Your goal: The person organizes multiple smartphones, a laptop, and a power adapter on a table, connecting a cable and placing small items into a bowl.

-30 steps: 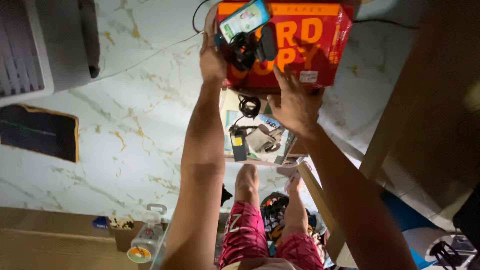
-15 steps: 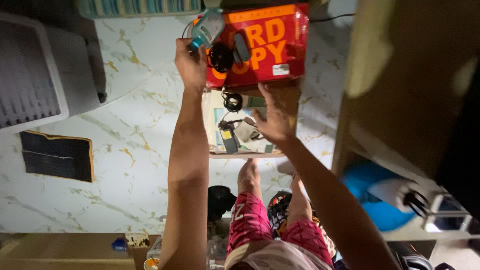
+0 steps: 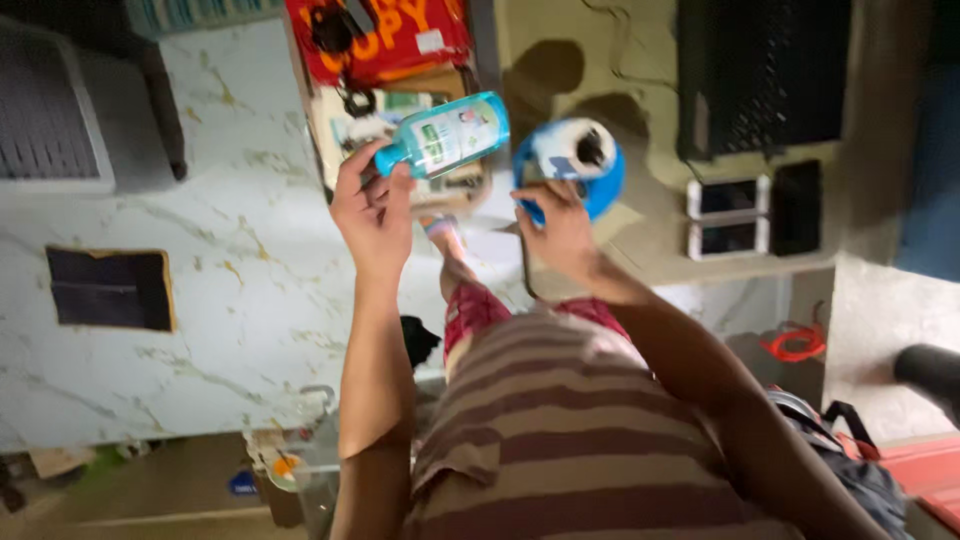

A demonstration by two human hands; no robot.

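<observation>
The blue bottle (image 3: 445, 137), a second ago lifted off the red box (image 3: 380, 40), is now carried clear of it, above the marble floor (image 3: 200, 300). We grip its capped end in our left hand (image 3: 372, 210); our right hand (image 3: 556, 225) pinches the blue-rimmed tape roll (image 3: 572, 160).

There are two hands in view: the left hand (image 3: 372, 215) holds one turquoise bottle (image 3: 443, 137), and the right hand (image 3: 558, 228) touches one blue round thing with a white roll (image 3: 570, 155). On the floor I count one red box (image 3: 385, 35), one orange cord (image 3: 795, 343) and one dark rectangular mat (image 3: 110, 289). Near the wall stand two white-framed small boxes (image 3: 727, 217), one above the other, and one black grille (image 3: 765, 75).
</observation>
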